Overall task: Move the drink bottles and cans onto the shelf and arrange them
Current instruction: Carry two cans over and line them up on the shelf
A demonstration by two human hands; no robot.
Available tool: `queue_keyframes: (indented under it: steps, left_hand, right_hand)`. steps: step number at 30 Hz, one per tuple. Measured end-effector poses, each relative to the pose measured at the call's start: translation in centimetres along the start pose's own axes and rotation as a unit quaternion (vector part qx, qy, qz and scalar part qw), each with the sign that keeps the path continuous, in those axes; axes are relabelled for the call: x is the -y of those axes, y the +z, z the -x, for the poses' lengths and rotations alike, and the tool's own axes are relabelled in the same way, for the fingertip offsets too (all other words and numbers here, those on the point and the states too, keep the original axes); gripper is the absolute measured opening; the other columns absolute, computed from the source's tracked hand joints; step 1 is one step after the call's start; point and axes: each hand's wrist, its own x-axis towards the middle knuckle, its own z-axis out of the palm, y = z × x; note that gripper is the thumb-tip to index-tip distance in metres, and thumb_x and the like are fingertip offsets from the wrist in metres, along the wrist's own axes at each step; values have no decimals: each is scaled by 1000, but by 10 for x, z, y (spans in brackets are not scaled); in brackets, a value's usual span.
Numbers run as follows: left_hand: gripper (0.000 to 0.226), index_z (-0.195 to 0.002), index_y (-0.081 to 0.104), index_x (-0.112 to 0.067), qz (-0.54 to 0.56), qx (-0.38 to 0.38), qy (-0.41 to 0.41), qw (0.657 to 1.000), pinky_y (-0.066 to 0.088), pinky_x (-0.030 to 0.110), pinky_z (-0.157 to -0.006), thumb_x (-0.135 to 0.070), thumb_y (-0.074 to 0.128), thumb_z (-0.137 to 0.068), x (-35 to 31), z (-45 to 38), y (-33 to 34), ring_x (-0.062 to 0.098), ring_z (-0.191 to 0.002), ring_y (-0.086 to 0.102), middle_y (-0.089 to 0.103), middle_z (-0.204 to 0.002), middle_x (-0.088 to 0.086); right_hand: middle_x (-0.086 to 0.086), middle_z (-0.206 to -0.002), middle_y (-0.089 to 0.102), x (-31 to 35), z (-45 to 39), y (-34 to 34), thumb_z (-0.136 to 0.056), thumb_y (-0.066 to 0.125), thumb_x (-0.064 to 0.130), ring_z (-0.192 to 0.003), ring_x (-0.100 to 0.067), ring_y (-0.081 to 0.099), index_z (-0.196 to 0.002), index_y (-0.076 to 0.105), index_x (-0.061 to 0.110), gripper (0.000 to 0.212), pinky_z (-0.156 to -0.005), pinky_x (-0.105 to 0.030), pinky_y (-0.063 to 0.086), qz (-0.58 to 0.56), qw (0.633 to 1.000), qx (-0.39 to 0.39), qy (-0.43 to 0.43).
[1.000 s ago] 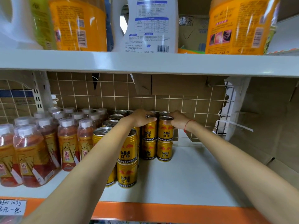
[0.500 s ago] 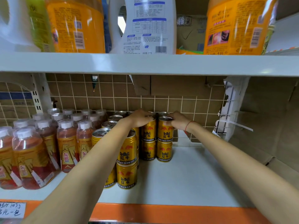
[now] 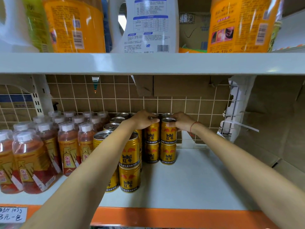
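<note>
Gold Red Bull cans stand stacked two high on the white shelf (image 3: 194, 177). My left hand (image 3: 143, 119) grips the top of an upper can (image 3: 151, 133) at the back. My right hand (image 3: 180, 120) grips the rim of the upper can (image 3: 168, 134) beside it. Each of these two cans sits on a lower can (image 3: 168, 156). Nearer me, another stack of cans (image 3: 130, 164) rises beside my left forearm. Several red drink bottles (image 3: 67, 149) with white caps fill the shelf's left side.
The upper shelf (image 3: 148, 63) hangs low overhead, carrying large orange jugs (image 3: 239, 23) and a white detergent bottle (image 3: 148, 25). A wire grid (image 3: 165, 103) backs the shelf, and a white bracket (image 3: 236, 109) stands at right. An orange strip (image 3: 165, 217) edges the front.
Both hands stay on the two upper back cans, almost unmoved. The view has shifted very slightly.
</note>
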Motion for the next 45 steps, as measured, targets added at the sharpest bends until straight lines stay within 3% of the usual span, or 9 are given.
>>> queue_keyframes:
  steps: [11,17,23,26,32,37,41,45]
  left_hand:
    - [52,-142,42,-22,-17,1,0,1000,34,37,-106,-45,46,-96,3,-2,1,27,-137,35,39,-149,8]
    - [53,-144,40,-22,-38,0,-5,999,33,38,-107,-47,44,-97,-1,3,-1,29,-138,33,35,-151,8]
    - [62,-148,29,-18,-96,7,-10,995,33,36,-105,-51,41,-97,-16,21,1,28,-136,36,36,-151,9]
    - [68,-151,20,-16,-130,-10,0,991,27,37,-111,-51,41,-96,-23,36,1,27,-141,29,28,-155,9]
    - [73,-153,10,-20,-175,-36,27,984,12,46,-118,-53,41,-95,-15,69,4,28,-147,9,10,-160,8]
    - [74,-153,11,-20,-176,-73,38,981,9,45,-119,-53,41,-95,-12,98,5,29,-146,9,13,-159,9]
    - [76,-153,8,-20,-194,-82,26,977,7,45,-118,-56,39,-94,-5,127,9,28,-147,6,9,-160,7]
    - [75,-153,5,-19,-201,-102,7,974,4,43,-118,-55,37,-95,0,163,12,27,-147,1,6,-160,6]
  right_hand:
    - [-11,-122,62,1,4,2,-87,65,25,-111,-25,59,-125,55,10,42,-96,-41,50,2,1000,-7,1]
    - [-8,-128,58,7,16,3,-89,62,26,-116,-22,54,-129,52,13,43,-85,-24,39,62,997,-36,-26]
    - [-7,-130,57,13,29,9,-87,65,27,-119,-23,52,-129,50,16,46,-92,-27,39,67,997,-16,-23]
    - [-8,-130,55,21,37,12,-85,67,23,-120,-26,51,-130,48,15,50,-96,-32,39,56,998,-20,-28]
    - [-7,-128,56,35,65,21,-82,70,21,-118,-24,52,-130,48,17,53,-91,-27,38,38,999,-19,-25]
    - [-8,-146,38,39,88,30,-80,71,32,-134,-28,35,-144,35,19,74,-107,-37,31,92,995,-29,-33]
    - [-8,-147,38,47,107,39,-81,70,31,-136,-28,33,-143,36,17,72,-113,-40,27,110,990,-35,-78]
    - [-9,-154,24,53,121,49,-83,68,35,-142,-28,20,-147,26,14,80,-117,-38,17,139,987,-15,-82]
